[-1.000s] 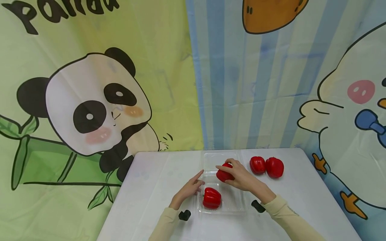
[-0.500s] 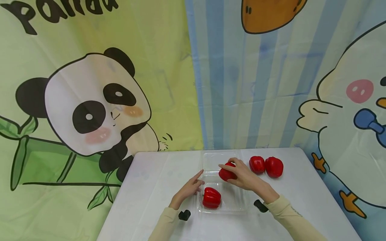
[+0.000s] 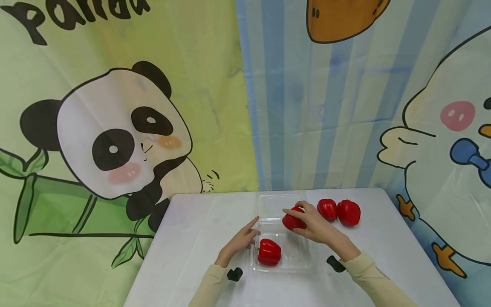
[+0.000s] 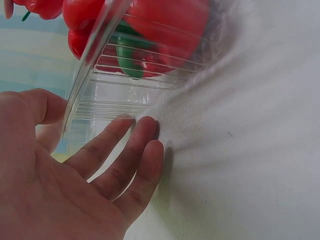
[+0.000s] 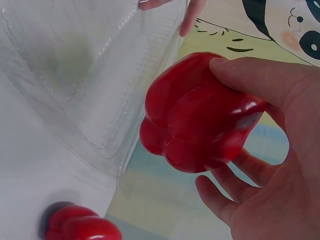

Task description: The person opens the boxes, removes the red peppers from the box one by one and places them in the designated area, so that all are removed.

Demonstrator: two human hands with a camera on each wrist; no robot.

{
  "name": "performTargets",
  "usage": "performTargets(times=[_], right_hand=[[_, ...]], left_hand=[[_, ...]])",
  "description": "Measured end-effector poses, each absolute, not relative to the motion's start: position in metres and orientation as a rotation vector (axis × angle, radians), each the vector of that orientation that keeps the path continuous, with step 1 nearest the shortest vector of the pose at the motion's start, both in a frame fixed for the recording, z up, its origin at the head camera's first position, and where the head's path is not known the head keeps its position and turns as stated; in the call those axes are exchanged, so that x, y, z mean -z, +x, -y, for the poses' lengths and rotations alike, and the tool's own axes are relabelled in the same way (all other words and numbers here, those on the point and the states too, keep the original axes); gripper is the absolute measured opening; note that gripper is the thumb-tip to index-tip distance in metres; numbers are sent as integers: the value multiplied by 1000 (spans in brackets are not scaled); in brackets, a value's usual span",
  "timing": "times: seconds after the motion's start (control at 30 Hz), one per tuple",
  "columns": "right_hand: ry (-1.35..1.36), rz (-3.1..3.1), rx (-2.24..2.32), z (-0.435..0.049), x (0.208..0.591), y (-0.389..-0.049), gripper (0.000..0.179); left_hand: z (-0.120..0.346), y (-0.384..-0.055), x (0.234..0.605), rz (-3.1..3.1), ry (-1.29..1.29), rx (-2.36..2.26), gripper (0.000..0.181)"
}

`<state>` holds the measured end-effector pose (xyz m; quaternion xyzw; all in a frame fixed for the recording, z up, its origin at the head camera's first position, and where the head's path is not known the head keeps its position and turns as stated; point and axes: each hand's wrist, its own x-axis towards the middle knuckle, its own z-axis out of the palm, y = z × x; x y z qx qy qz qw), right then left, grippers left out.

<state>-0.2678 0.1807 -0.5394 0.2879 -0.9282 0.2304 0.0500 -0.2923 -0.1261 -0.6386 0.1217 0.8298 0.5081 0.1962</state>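
Observation:
My right hand (image 3: 312, 224) grips a red bell pepper (image 5: 200, 115), thumb on one side and fingers on the other. In the head view this pepper overlaps the hinge area of a clear plastic clamshell container (image 3: 297, 260), whose lid (image 3: 274, 207) lies folded back. Another red bell pepper (image 3: 270, 252) lies in the left part of the container's base; its green stem (image 4: 129, 56) shows through the ribbed side wall in the left wrist view. My left hand (image 3: 241, 239) rests against the container's left side, fingers extended at the wall and rim.
Two more red bell peppers, one on the left (image 3: 327, 209) and one on the right (image 3: 349, 213), sit side by side at the table's back right. The white table (image 3: 184, 251) ends at a curtain (image 3: 215, 128) with cartoon animals. A black wrist device (image 3: 235, 274) shows beside the left wrist.
My right hand has shifted slightly to the right with the bell pepper still in its grip. The left hand, the container and the other bell peppers stay in place.

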Motion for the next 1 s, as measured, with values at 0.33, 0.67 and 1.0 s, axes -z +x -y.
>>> performTargets(times=[0.33, 0.67, 1.0], right_hand=[[824, 2861, -724, -188, 539, -264, 75], [803, 2835, -756, -196, 542, -263, 79], [774, 2855, -812, -201, 544, -258, 78]], left_hand=[[126, -292, 636, -2316, 344, -1425, 58], [126, -292, 637, -2319, 338, -1422, 58], [126, -293, 639, -2321, 337, -1426, 57]])
